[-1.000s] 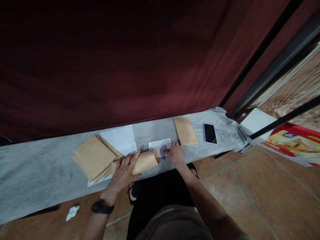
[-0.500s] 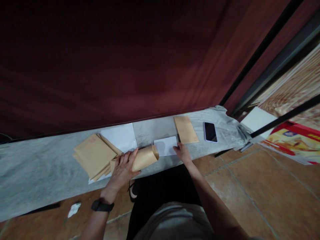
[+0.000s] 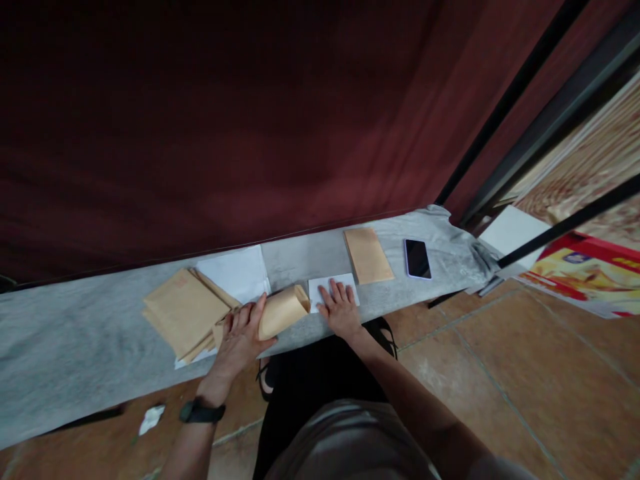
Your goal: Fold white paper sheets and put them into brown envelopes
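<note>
A brown paper envelope (image 3: 283, 312) lies near the bench's front edge, its mouth bulging open toward the right. My left hand (image 3: 243, 331) grips its left end, fingers over the top and thumb along the near side. Just right of the mouth is a folded white paper (image 3: 316, 288). My right hand (image 3: 341, 311) rests flat on that paper with fingers spread, covering much of it. Left of my left hand sits a loose pile of brown envelopes (image 3: 187, 310), with larger white sheets (image 3: 237, 272) behind and partly under it.
Farther right on the grey cloth-covered bench (image 3: 75, 347) lie another brown envelope (image 3: 369, 255) and a phone (image 3: 417, 259). A dark red curtain (image 3: 250, 133) hangs behind. Black bars and a red-yellow box (image 3: 590, 273) stand at the right. Crumpled white tissue (image 3: 151, 419) lies on the tiled floor.
My right hand has moved from the folded paper's right edge onto its middle, and its fingers have spread flat. My left hand stays on the envelope. The view shifted slightly.
</note>
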Demonstrator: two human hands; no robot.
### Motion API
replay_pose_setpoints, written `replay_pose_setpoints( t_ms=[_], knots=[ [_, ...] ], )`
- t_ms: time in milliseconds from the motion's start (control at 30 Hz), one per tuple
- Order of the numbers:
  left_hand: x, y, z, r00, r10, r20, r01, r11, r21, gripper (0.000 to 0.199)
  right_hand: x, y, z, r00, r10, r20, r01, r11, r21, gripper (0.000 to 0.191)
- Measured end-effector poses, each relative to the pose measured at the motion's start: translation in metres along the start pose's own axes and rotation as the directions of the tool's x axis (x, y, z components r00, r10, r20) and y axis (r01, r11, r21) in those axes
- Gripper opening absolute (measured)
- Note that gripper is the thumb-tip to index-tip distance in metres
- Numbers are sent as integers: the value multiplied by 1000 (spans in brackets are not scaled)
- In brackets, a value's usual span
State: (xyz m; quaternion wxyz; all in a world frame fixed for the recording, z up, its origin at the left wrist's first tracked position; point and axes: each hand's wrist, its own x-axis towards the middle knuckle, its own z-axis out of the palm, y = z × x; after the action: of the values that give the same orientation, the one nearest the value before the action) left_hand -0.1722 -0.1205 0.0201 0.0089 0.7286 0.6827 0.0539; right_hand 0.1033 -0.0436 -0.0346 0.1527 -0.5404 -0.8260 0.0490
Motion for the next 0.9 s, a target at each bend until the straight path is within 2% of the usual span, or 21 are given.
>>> replay_pose_setpoints(
  t_ms=[167,333,433,733,900],
  knots=[
    [-6,0,4,1000,16,-10,-16,1000,6,103,7,-6,-1,994,69,82,-70,998,3,60],
    [-8,0,6,1000,-1,-14,0,1000,-9,103,20,-21,-4,979,190,75,-193,981,31,50],
    [-9,0,6,1000,9,-9,-9,1000,-25,103,24,-29,0,967,242,80,-244,970,11,55],
    [-10,-1,8,1000,-3,-9,3,1000,-18,103,24,-25,-2,967,201,157,-205,979,9,63],
    [-10,-2,8,1000,13,-26,-14,999,-36,104,23,-25,-1,973,181,142,-184,983,9,64]
  ],
)
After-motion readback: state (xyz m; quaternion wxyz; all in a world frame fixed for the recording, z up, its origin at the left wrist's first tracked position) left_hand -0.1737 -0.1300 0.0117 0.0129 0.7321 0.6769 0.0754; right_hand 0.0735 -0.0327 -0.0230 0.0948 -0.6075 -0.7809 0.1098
